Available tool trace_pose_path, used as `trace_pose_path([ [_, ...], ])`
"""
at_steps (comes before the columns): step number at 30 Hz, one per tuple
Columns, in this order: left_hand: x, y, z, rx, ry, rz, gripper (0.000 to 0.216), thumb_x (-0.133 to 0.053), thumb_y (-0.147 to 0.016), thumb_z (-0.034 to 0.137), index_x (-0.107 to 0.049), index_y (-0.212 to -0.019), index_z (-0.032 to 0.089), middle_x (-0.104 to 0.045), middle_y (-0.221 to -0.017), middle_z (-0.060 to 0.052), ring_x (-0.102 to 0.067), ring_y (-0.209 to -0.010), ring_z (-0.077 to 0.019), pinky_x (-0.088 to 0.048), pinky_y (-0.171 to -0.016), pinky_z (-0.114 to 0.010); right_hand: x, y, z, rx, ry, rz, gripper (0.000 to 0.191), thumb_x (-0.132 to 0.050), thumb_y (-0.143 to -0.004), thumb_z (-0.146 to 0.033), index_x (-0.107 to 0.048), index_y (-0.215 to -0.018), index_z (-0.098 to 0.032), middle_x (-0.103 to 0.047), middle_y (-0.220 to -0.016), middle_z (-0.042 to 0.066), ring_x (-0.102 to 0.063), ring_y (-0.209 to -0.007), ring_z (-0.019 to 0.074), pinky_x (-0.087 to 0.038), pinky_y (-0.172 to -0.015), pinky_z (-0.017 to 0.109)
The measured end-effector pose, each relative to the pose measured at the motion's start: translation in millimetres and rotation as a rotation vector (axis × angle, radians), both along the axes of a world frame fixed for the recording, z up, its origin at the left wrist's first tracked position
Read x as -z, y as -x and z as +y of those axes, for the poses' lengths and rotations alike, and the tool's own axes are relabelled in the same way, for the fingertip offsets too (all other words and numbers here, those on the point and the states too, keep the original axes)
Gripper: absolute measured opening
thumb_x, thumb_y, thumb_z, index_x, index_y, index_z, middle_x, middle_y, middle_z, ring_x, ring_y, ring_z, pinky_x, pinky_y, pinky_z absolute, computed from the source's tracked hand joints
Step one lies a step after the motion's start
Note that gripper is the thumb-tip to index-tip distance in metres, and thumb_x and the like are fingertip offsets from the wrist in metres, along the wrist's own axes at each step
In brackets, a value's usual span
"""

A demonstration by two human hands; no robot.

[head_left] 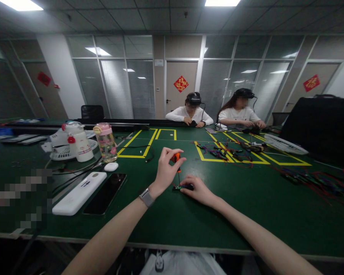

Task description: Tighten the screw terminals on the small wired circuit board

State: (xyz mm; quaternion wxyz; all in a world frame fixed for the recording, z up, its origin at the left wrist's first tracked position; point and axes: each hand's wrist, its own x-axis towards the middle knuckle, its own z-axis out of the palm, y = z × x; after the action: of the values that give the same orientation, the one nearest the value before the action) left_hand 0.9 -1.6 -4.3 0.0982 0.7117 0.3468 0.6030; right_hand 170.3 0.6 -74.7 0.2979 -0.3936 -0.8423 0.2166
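Observation:
My left hand (pixel 165 168), with a watch on its wrist, grips the orange and black handle of a screwdriver (pixel 176 157) between thumb and fingers. The screwdriver stands upright, and its thin shaft reaches down to a small green circuit board (pixel 176 188) on the table. Whether the tip sits in a screw is too small to tell. Low over the table, my right hand (pixel 198 190) has its fingers closed on the board's right side and covers part of it. Something dark shows under those fingers.
On the green table (pixel 149 229), a white power bank (pixel 78 194), a black phone (pixel 106 194) and two bottles (pixel 104 147) stand left. Wired boards (pixel 218 151) lie within yellow tape ahead, with more wires (pixel 318 183) at right. Two people (pixel 189 112) work across the table.

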Motion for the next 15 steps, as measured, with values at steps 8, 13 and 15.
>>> trace_pose_path([
  [8, 0.3, -2.6, -2.7, 0.238, 0.061, 0.029, 0.037, -0.036, -0.099, 0.023, -0.052, -0.133, 0.023, -0.054, -0.134, -0.009, -0.056, -0.118, -0.0195, -0.042, -0.104, -0.035, 0.5, 0.7, -0.6, 0.004, -0.006, 0.009, 0.012, -0.069, -0.079, -0.014, -0.073, -0.089, -0.016, -0.064, -0.087, 0.005, -0.059, -0.081, 0.0182, -0.046, -0.074, 0.029],
  [13, 1.9, -4.8, 1.9, 0.371, 0.246, -0.21, 0.033, -0.043, -0.097, 0.025, -0.056, -0.127, 0.021, -0.06, -0.125, -0.01, -0.064, -0.105, -0.0194, -0.052, -0.087, -0.03, 0.4, 1.0, -1.7, 0.011, 0.004, 0.013, 0.011, -0.069, -0.079, -0.014, -0.073, -0.089, -0.016, -0.064, -0.087, 0.005, -0.059, -0.081, 0.0178, -0.047, -0.075, 0.029],
  [15, 2.6, -5.0, 2.7, 0.348, 0.264, -0.246, 0.032, -0.045, -0.096, 0.025, -0.057, -0.125, 0.021, -0.062, -0.12, -0.01, -0.065, -0.098, -0.0179, -0.053, -0.081, -0.028, 0.0, 1.3, -2.4, 0.019, 0.006, 0.011, 0.011, -0.069, -0.079, -0.014, -0.073, -0.089, -0.016, -0.063, -0.087, 0.005, -0.059, -0.08, 0.0177, -0.047, -0.074, 0.029],
])
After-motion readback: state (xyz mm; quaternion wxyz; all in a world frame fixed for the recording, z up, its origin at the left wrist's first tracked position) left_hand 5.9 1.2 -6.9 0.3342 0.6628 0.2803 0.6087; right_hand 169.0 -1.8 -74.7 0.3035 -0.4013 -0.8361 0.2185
